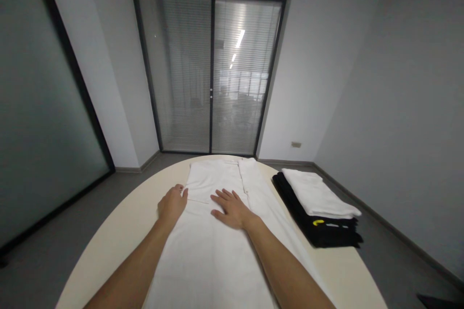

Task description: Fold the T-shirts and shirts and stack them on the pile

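A long white garment (213, 256) lies spread over the table, with a folded strip along its right side and a few wrinkles near its far end. My left hand (173, 203) is at the garment's left edge, fingers curled and thumb over the cloth, pinching the edge. Flat on the middle of the cloth rests my right hand (230, 208), its fingers spread. A thin seam line runs across the fabric between the two hands. The near end of the garment passes out of the picture.
The pale round table (119, 231) has its curved rim on both sides. At its right stands a stack of folded black clothes (333, 239) with a folded white piece (319, 193) on top. Beyond are a glass door with blinds (212, 72) and grey walls.
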The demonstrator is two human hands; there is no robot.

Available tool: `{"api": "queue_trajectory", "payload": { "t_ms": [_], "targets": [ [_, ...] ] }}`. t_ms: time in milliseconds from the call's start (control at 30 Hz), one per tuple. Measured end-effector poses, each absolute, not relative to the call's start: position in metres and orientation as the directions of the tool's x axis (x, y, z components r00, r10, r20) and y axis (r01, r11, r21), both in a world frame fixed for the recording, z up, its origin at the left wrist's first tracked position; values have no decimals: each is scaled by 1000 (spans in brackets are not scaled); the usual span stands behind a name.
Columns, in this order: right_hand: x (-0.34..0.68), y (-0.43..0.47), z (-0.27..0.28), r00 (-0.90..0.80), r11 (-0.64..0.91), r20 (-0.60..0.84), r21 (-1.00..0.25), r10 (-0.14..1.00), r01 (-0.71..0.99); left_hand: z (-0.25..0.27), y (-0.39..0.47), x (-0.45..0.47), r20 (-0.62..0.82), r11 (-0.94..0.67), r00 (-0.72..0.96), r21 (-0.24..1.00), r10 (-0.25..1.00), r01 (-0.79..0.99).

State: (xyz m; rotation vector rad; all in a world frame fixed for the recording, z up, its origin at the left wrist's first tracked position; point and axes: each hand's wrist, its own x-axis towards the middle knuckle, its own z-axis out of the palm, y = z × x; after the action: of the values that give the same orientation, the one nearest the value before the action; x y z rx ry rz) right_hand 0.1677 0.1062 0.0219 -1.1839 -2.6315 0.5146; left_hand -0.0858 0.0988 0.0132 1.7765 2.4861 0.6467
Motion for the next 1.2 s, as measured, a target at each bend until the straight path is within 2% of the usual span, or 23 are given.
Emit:
{"api": "queue_trajectory", "payload": {
  "t_ms": [400, 867, 1033, 1200],
  "targets": [
    [168, 107, 22, -656, 624, 70, -398, 752, 673, 19, 177, -100, 102, 335, -388, 341, 916, 878],
    [169, 111, 19, -660, 631, 95, -420, 745, 652, 3, 211, -105, 117, 401, -446, 282, 887, 871],
    [168, 111, 17, -660, 631, 90, -411, 746, 658, 2, 206, -95, 192, 331, -371, 210, 909, 920],
    [169, 111, 19, -663, 632, 85, -412, 744, 656, 2, 201, -100, 217, 134, -159, 124, 963, 983]
  ]
}}
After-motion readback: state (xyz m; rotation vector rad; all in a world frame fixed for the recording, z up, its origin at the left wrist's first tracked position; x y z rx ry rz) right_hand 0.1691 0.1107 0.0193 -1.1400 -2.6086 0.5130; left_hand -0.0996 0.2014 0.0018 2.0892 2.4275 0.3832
